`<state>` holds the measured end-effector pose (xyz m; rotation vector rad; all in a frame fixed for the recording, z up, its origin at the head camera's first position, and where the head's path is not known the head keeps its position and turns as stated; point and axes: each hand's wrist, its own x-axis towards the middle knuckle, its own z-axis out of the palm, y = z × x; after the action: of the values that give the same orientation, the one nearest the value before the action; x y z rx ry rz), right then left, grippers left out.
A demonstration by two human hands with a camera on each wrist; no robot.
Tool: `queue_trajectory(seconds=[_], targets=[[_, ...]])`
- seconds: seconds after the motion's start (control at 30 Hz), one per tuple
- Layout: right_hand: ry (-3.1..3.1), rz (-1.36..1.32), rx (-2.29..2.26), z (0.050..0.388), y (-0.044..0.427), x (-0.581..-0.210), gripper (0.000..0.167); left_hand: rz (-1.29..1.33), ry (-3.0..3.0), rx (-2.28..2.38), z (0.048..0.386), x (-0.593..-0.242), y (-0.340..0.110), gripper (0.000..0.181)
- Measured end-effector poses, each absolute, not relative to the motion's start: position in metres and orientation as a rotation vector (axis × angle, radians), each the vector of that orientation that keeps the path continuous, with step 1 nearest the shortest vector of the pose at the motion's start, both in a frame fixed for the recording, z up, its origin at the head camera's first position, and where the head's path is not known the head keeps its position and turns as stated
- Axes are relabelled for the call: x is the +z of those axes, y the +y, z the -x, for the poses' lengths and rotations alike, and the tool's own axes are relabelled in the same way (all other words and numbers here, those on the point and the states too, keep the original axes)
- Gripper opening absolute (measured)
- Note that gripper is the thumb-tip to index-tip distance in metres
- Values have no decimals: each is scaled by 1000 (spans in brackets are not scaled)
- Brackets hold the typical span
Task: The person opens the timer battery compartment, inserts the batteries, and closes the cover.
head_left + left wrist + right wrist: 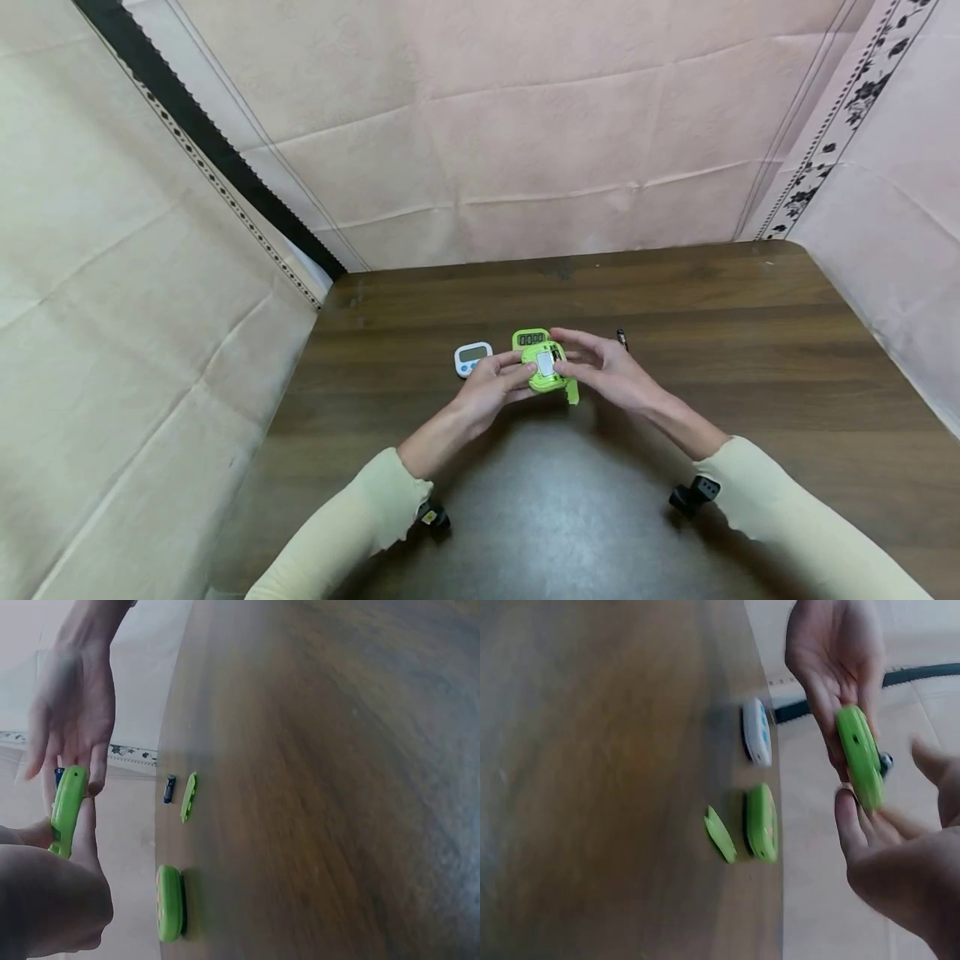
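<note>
My left hand (486,395) grips a green timer (545,367) between thumb and fingers, its back facing up with the battery compartment uncovered. The end of a battery (886,763) sticks up from that back in the right wrist view. My right hand (617,377) is at the timer's right side, fingers mostly straight and touching its edge; in the right wrist view its thumb stands apart from the timer. A small green cover (189,796) lies on the table below the hands. Another green timer (530,337) lies just beyond the held one, display up.
A white timer (472,357) lies on the wooden table (720,333), left of the green one. A dark battery (622,338) lies beyond my right hand. Pale cloth (525,150) hangs behind the table and along both sides.
</note>
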<state>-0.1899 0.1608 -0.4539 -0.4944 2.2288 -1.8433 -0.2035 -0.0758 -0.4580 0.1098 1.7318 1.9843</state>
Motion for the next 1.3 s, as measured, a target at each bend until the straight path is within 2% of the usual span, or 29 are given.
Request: queue_trajectory(seconds=[0.17,0.37,0.53,0.77,0.87,1.1,1.3], targets=[[2172,673,-1809,193,167,-453,61,-107,1654,1980,205,-456,-81,48],[2126,545,-1935,193,163,-453,60,-159,1659,1963,205,-452,-83,46],[2208,402,-1979,190,157,-453,52,-150,1715,1956,204,-449,-80,45],[2265,405,-1971,190,162,-459,47,-211,1817,1919,206,-452,-80,45],[2388,444,-1834,191,169,-464,47,-254,1860,1900,208,-451,-82,44],[2789,656,-1208,194,176,-488,54,-274,1910,1871,211,-453,-87,43],[2848,707,-1023,197,175,-502,56,-300,1909,1864,212,-458,-91,44]])
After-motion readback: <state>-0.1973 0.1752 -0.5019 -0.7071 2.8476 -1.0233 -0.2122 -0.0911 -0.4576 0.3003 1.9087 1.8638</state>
